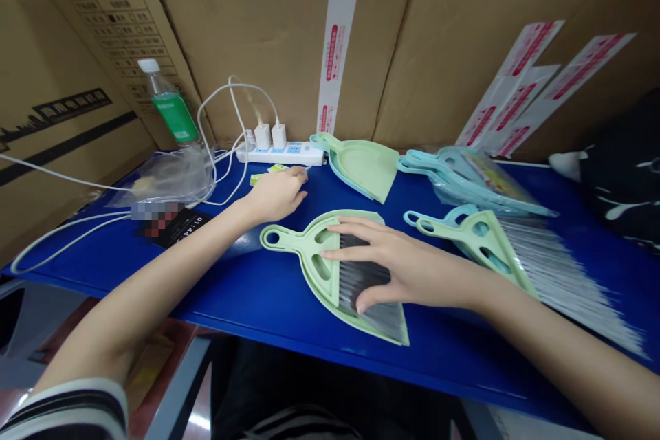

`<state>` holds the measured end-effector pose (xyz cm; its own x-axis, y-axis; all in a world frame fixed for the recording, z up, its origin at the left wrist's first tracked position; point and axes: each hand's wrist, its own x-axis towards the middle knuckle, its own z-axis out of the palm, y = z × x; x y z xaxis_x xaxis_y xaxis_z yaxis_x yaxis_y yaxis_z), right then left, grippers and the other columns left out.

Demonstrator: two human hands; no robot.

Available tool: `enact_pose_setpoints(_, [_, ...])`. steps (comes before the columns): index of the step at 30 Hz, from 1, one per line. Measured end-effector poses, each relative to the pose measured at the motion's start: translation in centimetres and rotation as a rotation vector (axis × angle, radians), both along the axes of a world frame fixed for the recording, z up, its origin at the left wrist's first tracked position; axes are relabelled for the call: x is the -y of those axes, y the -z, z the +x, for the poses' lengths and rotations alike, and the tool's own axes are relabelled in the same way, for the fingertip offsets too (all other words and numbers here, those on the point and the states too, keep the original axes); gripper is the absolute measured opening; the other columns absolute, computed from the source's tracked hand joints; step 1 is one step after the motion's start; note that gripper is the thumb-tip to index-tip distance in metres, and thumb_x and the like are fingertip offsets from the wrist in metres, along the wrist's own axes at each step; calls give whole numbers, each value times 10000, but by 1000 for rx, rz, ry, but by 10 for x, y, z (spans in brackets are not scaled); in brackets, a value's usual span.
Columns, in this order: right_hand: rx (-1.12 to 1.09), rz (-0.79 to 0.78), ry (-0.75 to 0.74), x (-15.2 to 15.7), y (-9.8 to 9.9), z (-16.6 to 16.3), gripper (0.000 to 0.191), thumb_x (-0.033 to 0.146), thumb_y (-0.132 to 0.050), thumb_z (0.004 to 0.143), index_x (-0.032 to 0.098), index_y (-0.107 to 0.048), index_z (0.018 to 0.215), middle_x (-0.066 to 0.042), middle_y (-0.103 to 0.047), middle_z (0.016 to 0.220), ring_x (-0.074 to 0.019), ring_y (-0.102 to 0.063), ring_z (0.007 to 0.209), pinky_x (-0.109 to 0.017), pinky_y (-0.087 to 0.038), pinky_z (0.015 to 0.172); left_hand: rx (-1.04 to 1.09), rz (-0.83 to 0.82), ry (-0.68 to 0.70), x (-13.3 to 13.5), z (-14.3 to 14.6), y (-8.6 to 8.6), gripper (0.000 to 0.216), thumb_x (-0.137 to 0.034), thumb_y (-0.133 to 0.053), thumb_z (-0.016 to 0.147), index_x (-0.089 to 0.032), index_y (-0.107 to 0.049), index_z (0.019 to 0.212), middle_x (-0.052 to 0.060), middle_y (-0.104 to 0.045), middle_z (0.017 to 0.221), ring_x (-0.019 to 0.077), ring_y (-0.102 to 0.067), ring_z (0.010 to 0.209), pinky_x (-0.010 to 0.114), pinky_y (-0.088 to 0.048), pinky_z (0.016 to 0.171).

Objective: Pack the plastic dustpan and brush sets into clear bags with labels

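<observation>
Touching one brush in one dustpan: one right hand.

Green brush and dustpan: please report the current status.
Right hand spread on green brush. Brush lying over green dustpan. Left hand near green-and-white packets, grip unclear. Other brushes close on the right.

brush: pale green | bristles: dark grey | dustpan: pale green | tabletop: deep blue | sleeve: black-and-white striped

A table is bearing a dustpan beneath the right hand, brushes to its right. A power strip is lying beyond the left hand, a phone to its left.
</observation>
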<state>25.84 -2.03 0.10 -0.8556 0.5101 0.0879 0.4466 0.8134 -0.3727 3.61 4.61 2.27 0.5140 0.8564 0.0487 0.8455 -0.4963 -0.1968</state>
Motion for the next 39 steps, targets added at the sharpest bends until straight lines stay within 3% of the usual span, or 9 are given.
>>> enact_pose_setpoints(9, [-3,-6,-9,0,0,1,635,508,-718,767,231,-592,1324,-157,-437,1487,-310,-342,1398,-503,-344,1100,31,46,44,3,-6,-1,352,-221,-437,946,-139,-562,1265,112,-587,1339,263,-620,1154,403,-542,942])
enact_pose_setpoints(13, [1,50,-1,1,0,0,638,501,-731,755,245,-591,1322,-151,-475,1458,-305,-388,1372,-489,-389,1070,61,129,247,18,-4,-2,383,-225,-424,960,-106,-536,1306,125,-599,1328,241,-599,1187,370,-522,970])
enact_pose_setpoints(16, [6,163,-40,4,-3,1,583,479,-708,786,211,-612,1295,-166,-540,1394,-305,-450,1327,-480,-413,1050,38,193,442,35,1,2,351,-219,-434,961,-88,-580,1252,123,-635,1280,236,-643,1103,359,-530,937])
enact_pose_setpoints(21, [-83,309,-98,9,-13,3,286,369,-525,947,190,-704,1081,-100,-717,1108,-223,-647,1062,-373,-510,911,22,233,644,54,4,10,285,-196,-450,958,-104,-632,1157,101,-678,1212,206,-666,989,321,-537,775])
enact_pose_setpoints(26, [-237,467,62,4,-17,7,284,261,-440,974,201,-693,862,-44,-735,799,-162,-668,733,-295,-516,679,44,183,727,59,2,13,326,-290,-391,1003,-139,-653,1125,84,-707,1133,189,-654,964,309,-502,711])
enact_pose_setpoints(31, [-43,647,241,-11,-7,14,293,197,-390,956,162,-681,968,-115,-728,962,-217,-671,827,-338,-515,690,86,149,843,64,3,17,365,-339,-366,1015,-153,-656,1136,65,-702,1167,176,-646,965,309,-502,768])
enact_pose_setpoints(39, [118,694,190,-18,9,17,335,212,-389,958,122,-644,1156,-164,-706,1099,-253,-683,911,-374,-541,717,146,139,938,70,5,19,371,-320,-358,1018,-151,-679,1096,53,-708,1164,169,-652,973,298,-518,793])
